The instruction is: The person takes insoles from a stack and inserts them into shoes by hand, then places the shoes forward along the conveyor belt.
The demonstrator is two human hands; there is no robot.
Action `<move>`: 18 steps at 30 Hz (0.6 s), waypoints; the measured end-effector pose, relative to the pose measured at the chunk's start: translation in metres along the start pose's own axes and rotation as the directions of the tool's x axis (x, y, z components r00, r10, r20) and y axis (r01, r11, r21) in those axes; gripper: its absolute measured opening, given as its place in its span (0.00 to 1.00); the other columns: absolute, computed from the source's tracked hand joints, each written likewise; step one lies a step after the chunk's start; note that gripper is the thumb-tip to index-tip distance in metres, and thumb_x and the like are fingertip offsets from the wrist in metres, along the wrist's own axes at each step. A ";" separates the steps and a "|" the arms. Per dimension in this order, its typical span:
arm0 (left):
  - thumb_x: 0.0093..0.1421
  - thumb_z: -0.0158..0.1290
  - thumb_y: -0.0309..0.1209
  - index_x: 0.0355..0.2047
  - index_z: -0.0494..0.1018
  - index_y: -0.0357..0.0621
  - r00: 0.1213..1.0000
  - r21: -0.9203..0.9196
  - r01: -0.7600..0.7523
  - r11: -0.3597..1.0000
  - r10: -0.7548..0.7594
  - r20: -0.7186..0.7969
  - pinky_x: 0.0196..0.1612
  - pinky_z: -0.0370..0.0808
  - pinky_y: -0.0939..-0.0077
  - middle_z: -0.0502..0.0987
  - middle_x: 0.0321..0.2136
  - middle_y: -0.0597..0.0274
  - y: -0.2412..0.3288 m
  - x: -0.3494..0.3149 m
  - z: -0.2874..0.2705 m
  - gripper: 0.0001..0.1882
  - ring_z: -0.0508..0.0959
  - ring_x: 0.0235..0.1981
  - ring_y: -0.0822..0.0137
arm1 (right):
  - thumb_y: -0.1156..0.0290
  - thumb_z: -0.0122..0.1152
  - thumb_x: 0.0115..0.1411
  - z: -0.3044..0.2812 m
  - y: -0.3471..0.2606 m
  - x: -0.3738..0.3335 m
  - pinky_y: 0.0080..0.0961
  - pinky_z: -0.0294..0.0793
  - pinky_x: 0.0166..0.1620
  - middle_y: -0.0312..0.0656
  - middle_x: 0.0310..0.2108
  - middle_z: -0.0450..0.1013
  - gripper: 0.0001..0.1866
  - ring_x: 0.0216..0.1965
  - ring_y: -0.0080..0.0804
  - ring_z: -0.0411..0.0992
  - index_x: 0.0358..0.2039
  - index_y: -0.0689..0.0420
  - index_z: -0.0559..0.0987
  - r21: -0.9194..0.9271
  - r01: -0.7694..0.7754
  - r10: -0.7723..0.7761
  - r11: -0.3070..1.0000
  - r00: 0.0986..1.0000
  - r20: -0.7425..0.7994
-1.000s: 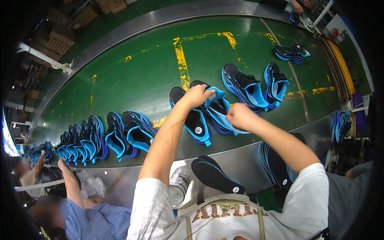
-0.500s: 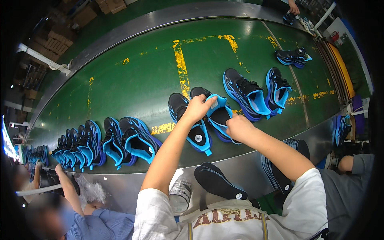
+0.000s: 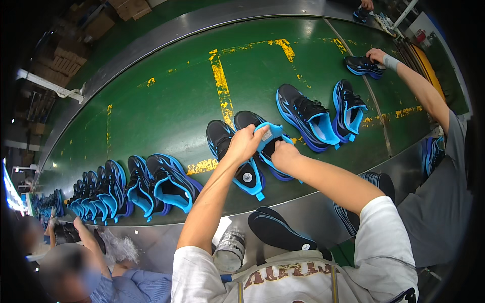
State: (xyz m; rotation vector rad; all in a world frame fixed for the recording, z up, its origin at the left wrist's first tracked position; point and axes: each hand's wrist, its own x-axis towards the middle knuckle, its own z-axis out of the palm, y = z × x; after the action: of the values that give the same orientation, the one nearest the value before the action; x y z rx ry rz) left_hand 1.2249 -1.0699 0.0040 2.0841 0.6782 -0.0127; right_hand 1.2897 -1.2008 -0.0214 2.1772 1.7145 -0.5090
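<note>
A black and blue sneaker (image 3: 247,119) lies on the green table in front of me. My left hand (image 3: 245,143) pinches its light-blue-lined tongue (image 3: 274,133) between thumb and fingers and holds it up. Into the shoe's opening reaches my right hand (image 3: 285,155), its knuckles bent; the fingertips are hidden inside, so I cannot tell what they grip. Close on the left stands the matching sneaker (image 3: 218,132), with a black insole (image 3: 247,178) bearing a round white sticker visible inside it. A pair of loose black insoles (image 3: 277,228) rests on the metal edge near my body.
Two more sneakers (image 3: 306,118) stand right of my hands, and a long row of sneakers (image 3: 169,177) runs left. A stack of insoles (image 3: 376,183) lies under my right forearm. A co-worker's hand (image 3: 375,55) touches a sneaker at far right. A tape-wrapped jar (image 3: 230,251) stands near me.
My right hand has moved left from the shoe's heel side into its opening. The left hand still holds the tongue. A co-worker's arm has come in at right, onto the far sneaker.
</note>
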 end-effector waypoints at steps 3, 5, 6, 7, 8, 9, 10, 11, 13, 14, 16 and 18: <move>0.53 0.43 0.49 0.21 0.66 0.34 0.999 -0.016 0.029 0.999 -0.028 0.044 0.25 0.66 0.69 0.69 0.15 0.50 0.007 -0.003 -0.005 0.25 0.70 0.21 0.60 | 0.70 0.47 0.47 0.005 0.001 0.004 0.29 0.67 0.38 0.49 0.38 0.65 0.13 0.38 0.39 0.66 0.30 0.61 0.76 -0.055 0.019 -0.010 0.998 0.986 0.166; 0.53 0.41 0.50 0.22 0.67 0.34 0.995 -0.007 0.056 0.998 -0.055 0.078 0.29 0.68 0.65 0.71 0.18 0.44 0.014 -0.004 -0.008 0.26 0.73 0.26 0.52 | 0.71 0.46 0.47 0.004 0.005 0.003 0.29 0.66 0.40 0.48 0.40 0.64 0.14 0.39 0.40 0.65 0.32 0.61 0.76 -0.043 0.024 -0.014 0.999 0.977 0.214; 0.53 0.42 0.49 0.22 0.66 0.34 0.993 -0.020 0.073 0.997 -0.071 0.096 0.28 0.68 0.66 0.71 0.18 0.45 0.016 -0.004 -0.008 0.25 0.73 0.25 0.52 | 0.71 0.45 0.48 0.004 0.008 0.003 0.28 0.65 0.42 0.47 0.38 0.66 0.14 0.38 0.39 0.66 0.32 0.61 0.76 -0.113 0.112 -0.083 0.987 0.969 0.234; 0.53 0.43 0.49 0.21 0.66 0.34 0.990 -0.031 0.092 0.995 -0.088 0.111 0.28 0.68 0.66 0.71 0.18 0.45 0.017 -0.005 -0.009 0.25 0.73 0.25 0.53 | 0.70 0.44 0.48 0.001 0.010 0.003 0.28 0.64 0.43 0.46 0.37 0.67 0.14 0.38 0.38 0.66 0.31 0.61 0.76 -0.179 0.202 -0.153 0.963 0.954 0.256; 0.53 0.43 0.49 0.21 0.66 0.34 0.990 -0.030 0.092 0.995 -0.089 0.109 0.28 0.68 0.66 0.71 0.18 0.45 0.014 -0.004 -0.007 0.25 0.73 0.25 0.53 | 0.70 0.44 0.48 0.001 0.012 0.005 0.28 0.64 0.43 0.46 0.37 0.67 0.14 0.38 0.38 0.66 0.31 0.61 0.76 -0.180 0.204 -0.154 0.962 0.955 0.255; 0.52 0.45 0.48 0.23 0.66 0.34 0.996 -0.050 0.060 0.997 -0.057 0.063 0.28 0.68 0.66 0.71 0.19 0.45 0.009 -0.002 -0.004 0.23 0.73 0.25 0.52 | 0.70 0.44 0.49 0.001 0.014 0.007 0.28 0.64 0.43 0.45 0.34 0.68 0.14 0.37 0.36 0.67 0.32 0.60 0.76 -0.178 0.294 -0.236 0.939 0.928 0.290; 0.52 0.47 0.46 0.25 0.66 0.34 0.999 -0.070 0.030 0.997 -0.029 0.014 0.28 0.69 0.67 0.72 0.21 0.45 0.009 -0.002 -0.003 0.22 0.73 0.25 0.52 | 0.69 0.44 0.49 0.001 0.015 0.007 0.28 0.64 0.43 0.44 0.31 0.70 0.14 0.37 0.35 0.68 0.32 0.59 0.76 -0.174 0.385 -0.316 0.906 0.891 0.325; 0.52 0.47 0.46 0.25 0.66 0.34 0.999 -0.071 0.032 0.997 -0.031 0.012 0.28 0.69 0.67 0.72 0.21 0.45 0.010 -0.003 -0.001 0.22 0.73 0.25 0.52 | 0.69 0.44 0.49 0.002 0.017 0.006 0.28 0.64 0.43 0.44 0.31 0.70 0.14 0.37 0.35 0.68 0.32 0.59 0.76 -0.175 0.388 -0.318 0.905 0.890 0.326; 0.49 0.53 0.40 0.27 0.65 0.36 0.926 0.174 -0.065 0.983 0.125 -0.355 0.22 0.66 0.72 0.70 0.17 0.54 0.011 -0.007 0.003 0.17 0.71 0.19 0.58 | 0.68 0.42 0.53 0.005 0.016 0.004 0.33 0.56 0.50 0.44 0.34 0.72 0.15 0.39 0.36 0.68 0.33 0.58 0.76 -0.063 0.387 -0.356 0.920 0.891 0.282; 0.46 0.54 0.38 0.30 0.64 0.40 0.837 0.322 -0.237 0.916 0.361 -0.411 0.24 0.68 0.70 0.70 0.20 0.54 0.007 -0.004 0.005 0.17 0.72 0.22 0.56 | 0.68 0.42 0.53 -0.011 0.015 -0.004 0.33 0.56 0.50 0.44 0.34 0.72 0.15 0.39 0.36 0.68 0.33 0.58 0.76 -0.063 0.392 -0.359 0.918 0.888 0.286; 0.45 0.55 0.38 0.30 0.64 0.41 0.829 0.532 -0.309 0.788 0.498 -0.256 0.24 0.68 0.70 0.69 0.20 0.56 0.005 -0.002 0.008 0.17 0.72 0.22 0.57 | 0.62 0.36 0.54 -0.041 0.018 -0.025 0.35 0.40 0.58 0.46 0.36 0.71 0.20 0.42 0.34 0.67 0.29 0.58 0.77 0.004 0.414 -0.377 0.910 0.824 0.423; 0.42 0.56 0.38 0.30 0.63 0.44 0.824 0.744 -0.367 0.559 0.567 -0.020 0.26 0.69 0.70 0.65 0.20 0.59 0.011 -0.006 0.007 0.19 0.73 0.23 0.60 | 0.60 0.34 0.53 -0.049 0.012 -0.031 0.35 0.32 0.58 0.48 0.36 0.71 0.22 0.43 0.34 0.66 0.30 0.61 0.76 0.117 0.315 -0.332 0.942 0.820 0.467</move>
State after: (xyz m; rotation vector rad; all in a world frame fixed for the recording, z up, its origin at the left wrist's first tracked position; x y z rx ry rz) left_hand 1.2261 -1.0828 0.0101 3.0340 0.2194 0.3711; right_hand 1.2989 -1.2079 0.0366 1.5826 1.7853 -1.0756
